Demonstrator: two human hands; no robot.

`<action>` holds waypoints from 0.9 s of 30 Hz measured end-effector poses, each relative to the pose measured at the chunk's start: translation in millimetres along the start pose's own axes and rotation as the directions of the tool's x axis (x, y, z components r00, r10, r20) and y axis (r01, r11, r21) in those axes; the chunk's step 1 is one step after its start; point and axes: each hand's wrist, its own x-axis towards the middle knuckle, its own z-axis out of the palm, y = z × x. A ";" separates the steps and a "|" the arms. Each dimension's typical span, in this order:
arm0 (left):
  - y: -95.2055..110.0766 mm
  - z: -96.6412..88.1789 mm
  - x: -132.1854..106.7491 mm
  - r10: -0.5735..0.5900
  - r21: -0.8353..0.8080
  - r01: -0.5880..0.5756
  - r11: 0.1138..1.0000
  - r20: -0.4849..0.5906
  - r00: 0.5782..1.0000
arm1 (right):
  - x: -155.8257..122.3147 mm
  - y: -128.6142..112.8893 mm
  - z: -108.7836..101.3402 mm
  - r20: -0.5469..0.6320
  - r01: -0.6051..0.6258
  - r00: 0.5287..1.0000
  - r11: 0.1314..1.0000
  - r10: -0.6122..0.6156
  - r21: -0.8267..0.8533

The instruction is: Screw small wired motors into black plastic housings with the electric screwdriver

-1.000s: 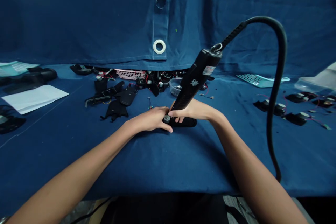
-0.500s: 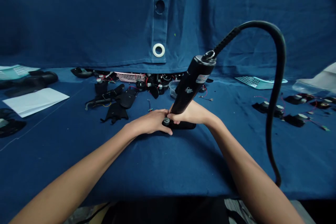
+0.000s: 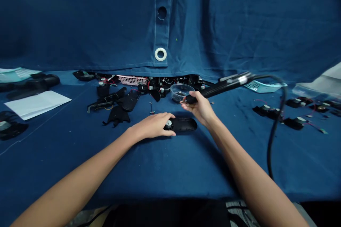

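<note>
My left hand [image 3: 151,126] rests over the left end of a black oblong housing [image 3: 184,125], pinning it to the blue cloth. A round metal part [image 3: 168,124] shows at that end, beside my fingertips. My right hand [image 3: 200,106] grips a black electric screwdriver [image 3: 223,86], which lies nearly level with its tip by my fingers. Its black cable [image 3: 277,120] curves away to the right and down. Just beyond my right fingers stands a clear plastic bowl [image 3: 181,92] of small dark screws.
Behind the bowl lie a pink plastic basket [image 3: 129,80] and heaped black parts with red wires. Left are white paper [image 3: 37,100] and black pieces. Right are a teal perforated plate [image 3: 262,86] and black units with wires. Blue cloth [image 3: 106,21] hangs behind.
My right hand has lifted the screwdriver off the housing and swung it from upright to nearly level, moving up and right toward the bowl. My left hand stays on the housing.
</note>
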 end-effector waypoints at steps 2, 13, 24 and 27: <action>2.2 1.6 -1.3 0.008 0.091 -0.007 0.996 -0.010 1.000 | 9.4 14.9 -5.7 -0.153 -0.171 0.970 0.976 0.191 0.134; -4.5 -8.3 -2.6 -0.039 0.258 0.078 0.963 -0.153 0.987 | 21.8 36.8 -21.6 -0.113 -0.458 0.869 0.869 0.482 0.186; -13.2 -20.0 0.6 -0.110 0.218 0.237 0.947 -0.473 0.874 | 24.3 34.7 -28.9 0.003 -0.601 0.799 0.799 0.601 0.031; -13.8 -18.7 1.8 -0.124 0.193 0.258 0.947 -0.521 0.844 | 23.8 36.5 -27.7 0.006 -0.589 0.808 0.808 0.589 -0.002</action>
